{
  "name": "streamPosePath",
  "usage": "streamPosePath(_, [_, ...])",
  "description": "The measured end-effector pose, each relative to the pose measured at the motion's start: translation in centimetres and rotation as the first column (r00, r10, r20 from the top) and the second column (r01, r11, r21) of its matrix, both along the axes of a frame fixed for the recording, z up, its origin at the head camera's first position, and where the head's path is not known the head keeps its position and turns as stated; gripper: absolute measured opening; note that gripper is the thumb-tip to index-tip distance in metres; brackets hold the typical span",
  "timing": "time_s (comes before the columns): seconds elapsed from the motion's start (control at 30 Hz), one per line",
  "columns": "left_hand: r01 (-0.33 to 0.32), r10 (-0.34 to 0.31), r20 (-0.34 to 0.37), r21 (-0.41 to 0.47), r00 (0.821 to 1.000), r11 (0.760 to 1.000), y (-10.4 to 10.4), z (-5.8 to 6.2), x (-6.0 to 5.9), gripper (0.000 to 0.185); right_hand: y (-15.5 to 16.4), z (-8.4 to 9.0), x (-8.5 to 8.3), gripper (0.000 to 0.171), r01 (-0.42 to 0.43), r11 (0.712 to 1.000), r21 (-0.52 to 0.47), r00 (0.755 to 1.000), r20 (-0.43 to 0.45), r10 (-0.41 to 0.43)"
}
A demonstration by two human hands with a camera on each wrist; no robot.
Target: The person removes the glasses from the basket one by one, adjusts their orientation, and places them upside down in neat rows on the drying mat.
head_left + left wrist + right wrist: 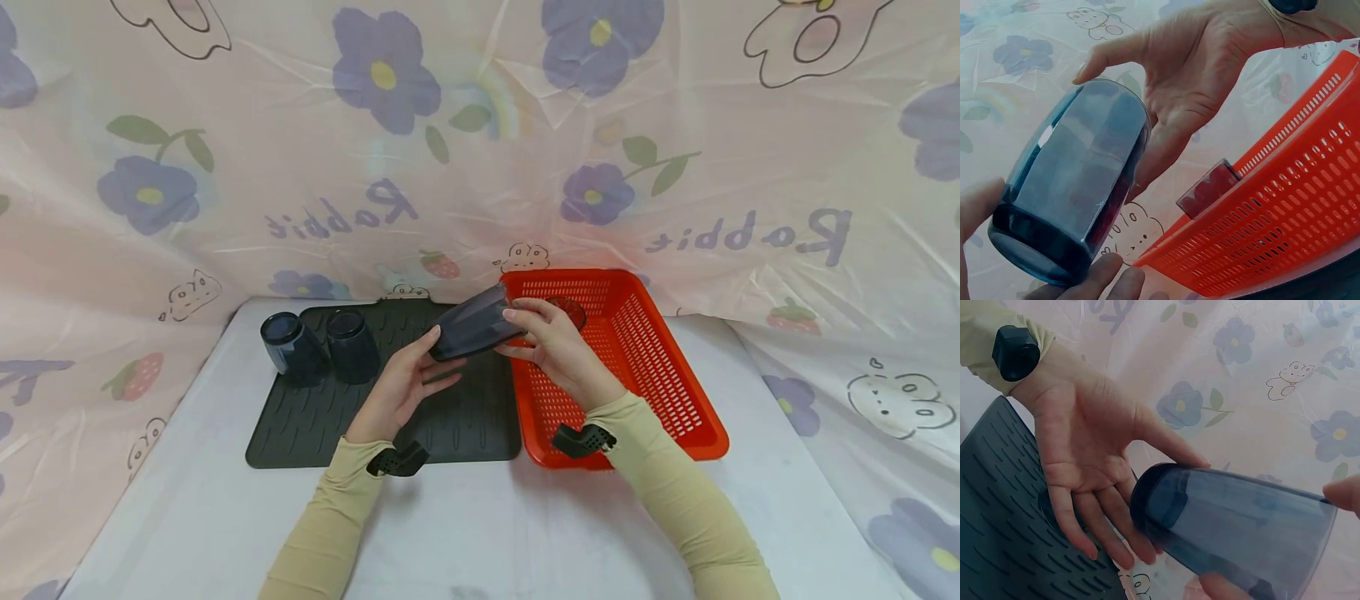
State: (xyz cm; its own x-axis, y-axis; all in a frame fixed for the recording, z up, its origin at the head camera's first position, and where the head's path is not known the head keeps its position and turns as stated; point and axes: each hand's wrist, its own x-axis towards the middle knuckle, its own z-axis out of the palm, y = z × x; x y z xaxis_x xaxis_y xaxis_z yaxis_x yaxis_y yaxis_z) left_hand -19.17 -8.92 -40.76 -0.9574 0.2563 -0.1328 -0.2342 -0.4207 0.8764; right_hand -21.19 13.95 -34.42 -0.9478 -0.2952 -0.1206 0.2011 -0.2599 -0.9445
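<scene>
A makeshift home-style dish-drying setup: cartoon floral plastic sheeting [480, 167] draped behind a white surface [480, 517] bearing a dark ribbed draining mat [315, 425].

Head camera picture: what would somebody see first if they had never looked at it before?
Probably the two hands in the middle: the left hand and the right hand hold a dark blue glass tipped on its side above the black ribbed mat. Next, the bright red basket on the right, and two more blue glasses at the mat's far left corner. Behind it all hangs a pink sheet with purple flowers.
</scene>
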Motion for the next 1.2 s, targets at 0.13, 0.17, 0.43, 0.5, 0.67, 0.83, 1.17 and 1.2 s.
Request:
streamPosePath(0.13, [-0.042, 0.042, 0.024, -0.002, 0.999, 0.999, -0.2, 0.1, 0.0, 0.054, 0.0, -0.1, 0.0, 0.058, -0.039, 0.999, 0.014, 0.999, 0.021, 0.039])
streamPosePath(0.17, [-0.054, 0.054, 0.032, 0.001, 0.998, 0.999, -0.3, 0.1, 0.0, 0.05, 0.1, -0.2, 0.0, 0.058, -0.053, 0.998, 0.027, 0.998, 0.019, 0.053])
streamPosePath(0.43, [-0.176, 0.173, 0.045, 0.084, 0.984, 0.981, -0.5, 0.2, -0.2, 0.012, 0.2, -0.8, 0.1, 0.06, -0.136, 0.977, 0.166, 0.991, 0.033, 0.133])
streamPosePath(0.5, [-0.194, 0.191, 0.042, 0.098, 0.981, 0.976, -0.6, 0.4, -0.2, 0.01, 0.3, -0.9, 0.2, 0.061, -0.155, 0.973, 0.17, 0.988, 0.039, 0.15])
streamPosePath(0.67, [-0.219, 0.216, 0.046, 0.113, 0.975, 0.969, -0.6, 0.8, -0.3, 0.01, 0.3, -1.2, 0.2, 0.062, -0.19, 0.97, 0.153, 0.982, 0.038, 0.186])
streamPosePath(0.83, [-0.225, 0.22, 0.059, 0.116, 0.974, 0.967, -0.6, 0.9, -0.3, 0.011, 0.3, -1.7, 0.1, 0.061, -0.23, 0.959, 0.162, 0.973, 0.037, 0.227])
streamPosePath(1.17, [-0.239, 0.235, 0.044, 0.157, 0.971, 0.958, -0.8, 0.8, -0.2, 0.053, 0.8, -1.8, -0.1, 0.056, -0.24, 0.954, 0.179, 0.971, 0.055, 0.234])
streamPosePath(1.2, [-0.247, 0.244, 0.039, 0.154, 0.969, 0.957, -0.9, 0.8, -0.3, 0.049, 0.9, -1.6, -0.1, 0.056, -0.235, 0.955, 0.179, 0.972, 0.051, 0.229])
